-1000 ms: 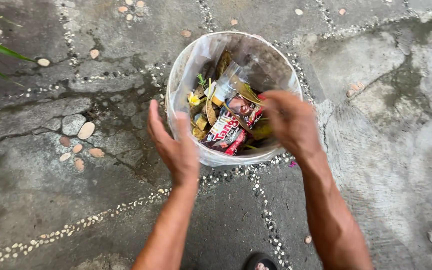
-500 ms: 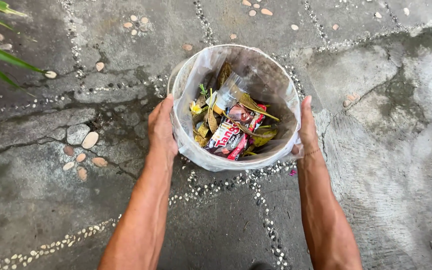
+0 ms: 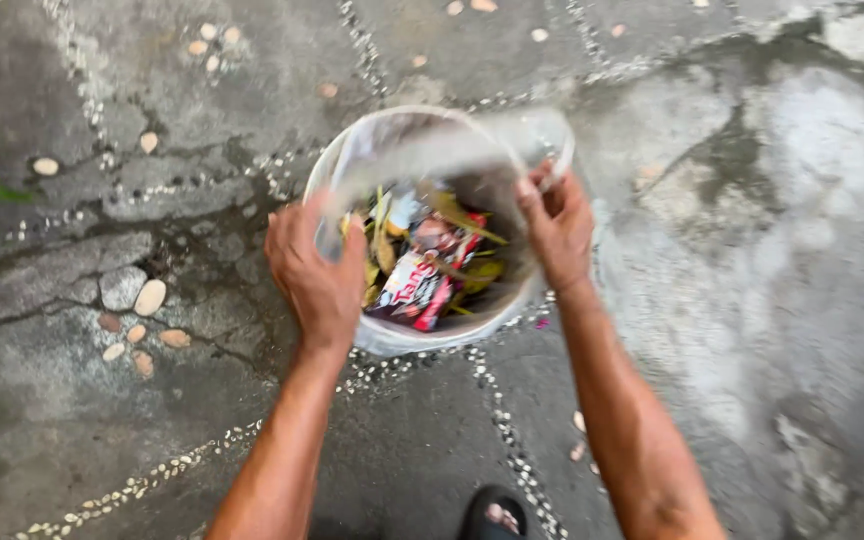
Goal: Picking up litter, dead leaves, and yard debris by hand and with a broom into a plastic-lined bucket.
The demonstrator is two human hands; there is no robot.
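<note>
Both hands at the rim of a lined waste bucket [image 3: 422, 335] on the stone floor [image 3: 752, 250].
Left hand [image 3: 317, 270] and right hand [image 3: 557, 225], fingers clenched on the clear plastic liner [image 3: 432, 150], hold opposite edges so the litter [image 3: 427, 265] stays contained.

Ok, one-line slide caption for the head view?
Both hands, left and right, grip the clear liner of a bin full of wrappers.

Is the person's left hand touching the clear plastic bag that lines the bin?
Touching. The head view shows the left hand lying on the rim of the clear plastic bag, its fingers curled over the edge.
</note>
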